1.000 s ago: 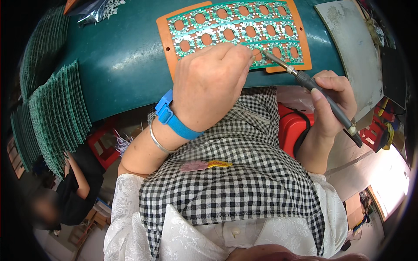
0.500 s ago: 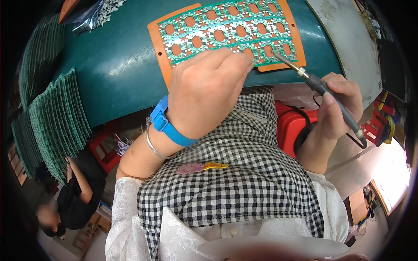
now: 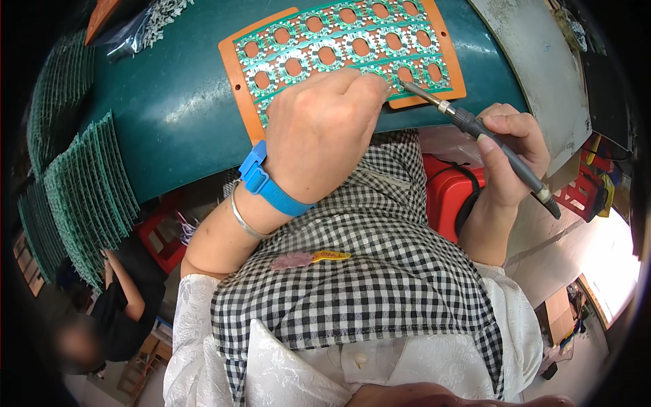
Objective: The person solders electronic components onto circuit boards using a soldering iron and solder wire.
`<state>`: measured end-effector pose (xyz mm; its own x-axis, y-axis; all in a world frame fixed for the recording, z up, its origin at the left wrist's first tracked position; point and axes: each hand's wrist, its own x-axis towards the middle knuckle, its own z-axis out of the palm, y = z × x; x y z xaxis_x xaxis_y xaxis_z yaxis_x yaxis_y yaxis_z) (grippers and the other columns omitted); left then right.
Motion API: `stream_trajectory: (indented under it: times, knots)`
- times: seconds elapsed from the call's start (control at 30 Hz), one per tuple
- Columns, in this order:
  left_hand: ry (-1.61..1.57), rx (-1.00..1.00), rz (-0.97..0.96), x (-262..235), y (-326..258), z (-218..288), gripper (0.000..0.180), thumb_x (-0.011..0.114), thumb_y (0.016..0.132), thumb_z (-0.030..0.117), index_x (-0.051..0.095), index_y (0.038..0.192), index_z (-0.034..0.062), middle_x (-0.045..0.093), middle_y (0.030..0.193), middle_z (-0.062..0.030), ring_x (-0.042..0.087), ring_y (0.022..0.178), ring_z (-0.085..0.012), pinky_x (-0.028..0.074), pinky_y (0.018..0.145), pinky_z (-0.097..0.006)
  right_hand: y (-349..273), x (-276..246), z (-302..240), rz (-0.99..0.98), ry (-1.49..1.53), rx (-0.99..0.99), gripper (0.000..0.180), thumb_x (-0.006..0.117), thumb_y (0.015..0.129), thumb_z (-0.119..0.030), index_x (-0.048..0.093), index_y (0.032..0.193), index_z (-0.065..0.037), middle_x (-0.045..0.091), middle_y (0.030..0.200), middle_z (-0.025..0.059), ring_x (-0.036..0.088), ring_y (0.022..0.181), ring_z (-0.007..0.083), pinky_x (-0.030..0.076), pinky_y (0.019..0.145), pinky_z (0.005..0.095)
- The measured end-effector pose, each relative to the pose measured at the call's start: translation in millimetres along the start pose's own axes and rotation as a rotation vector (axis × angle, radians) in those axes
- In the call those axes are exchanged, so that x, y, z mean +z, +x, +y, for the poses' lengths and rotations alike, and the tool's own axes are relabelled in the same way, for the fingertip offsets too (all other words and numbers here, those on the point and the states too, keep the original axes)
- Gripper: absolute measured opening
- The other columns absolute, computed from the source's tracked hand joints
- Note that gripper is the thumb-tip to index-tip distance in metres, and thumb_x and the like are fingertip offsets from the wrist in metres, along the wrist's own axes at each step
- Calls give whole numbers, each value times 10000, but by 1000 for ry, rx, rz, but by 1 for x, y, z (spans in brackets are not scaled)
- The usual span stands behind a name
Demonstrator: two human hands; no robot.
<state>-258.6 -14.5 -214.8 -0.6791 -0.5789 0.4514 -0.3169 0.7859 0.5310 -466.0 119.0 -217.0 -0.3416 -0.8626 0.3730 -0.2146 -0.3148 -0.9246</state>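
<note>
A panel of green ring-shaped circuit boards (image 3: pixel 359 46) lies in an orange holder (image 3: pixel 245 112) on the table. My right hand (image 3: pixel 512 152) grips a soldering iron (image 3: pixel 498 139) by its grey handle, the metal tip slanting down to the near right part of the panel. Above the panel's near edge, my left hand (image 3: pixel 329 125) is closed, thumb and fingers pinched together close to the iron's tip. Whatever is in that pinch is hidden or too thin to make out. A blue strap (image 3: pixel 274 197) and a metal bangle (image 3: pixel 243 216) circle my left wrist.
Stacked green circuit panels (image 3: pixel 88 197) stand upright at the left. Small pale parts (image 3: pixel 163 20) lie by a plastic bag (image 3: pixel 129 41) at the far left of the green table (image 3: pixel 169 102). A grey board (image 3: pixel 536 61) borders the right side. Another person (image 3: pixel 125 305) is at lower left.
The iron's tip has shifted a little left and toward me over the panel, and my right hand has moved left with it. The panel appears slightly farther left in view. My left hand stays pinched.
</note>
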Motion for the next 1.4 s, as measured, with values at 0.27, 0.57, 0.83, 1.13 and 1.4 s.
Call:
stream_trajectory:
  times: [0.27, 0.57, 0.83, 1.13, 1.4]
  knots:
    - [59, 13, -54, -12, 0, 9, 117, 752, 762, 26, 671, 845, 28, 653, 709, -72, 640, 611, -219, 497, 536, -307, -4, 1, -7, 7, -113, -41, 204, 656, 700, 93, 618, 900, 74, 625, 794, 134, 565, 682, 155, 408, 602, 238]
    - [-30, -24, -46, -40, 3, 11, 103, 748, 777, 2, 693, 861, 27, 656, 717, -66, 630, 602, -152, 475, 531, -251, 2, -25, -3, 50, 26, -94, 233, 604, 786, -29, 586, 991, 80, 598, 792, 191, 559, 654, 230, 459, 582, 297]
    - [-23, -91, -110, -37, 7, 19, 97, 746, 771, -10, 694, 842, 29, 652, 713, -72, 604, 575, -138, 455, 518, -247, 6, -30, -2, 4, -49, -88, 220, 589, 758, 11, 583, 967, 79, 594, 800, 173, 559, 672, 228, 468, 602, 308]
    - [-16, -11, -28, -15, 13, 10, 87, 733, 775, 19, 682, 839, 49, 660, 714, -72, 620, 586, -203, 474, 523, -282, 7, -14, -4, 42, -14, -9, 202, 635, 692, 90, 613, 893, 82, 610, 812, 129, 585, 733, 182, 447, 655, 261]
    - [-13, 79, 62, 1, 19, 7, 133, 717, 797, 90, 594, 763, 55, 555, 629, -71, 586, 557, -236, 455, 476, -350, 6, -16, 1, 41, -27, 44, 208, 654, 680, 85, 628, 886, 70, 625, 838, 133, 589, 751, 178, 444, 667, 256]
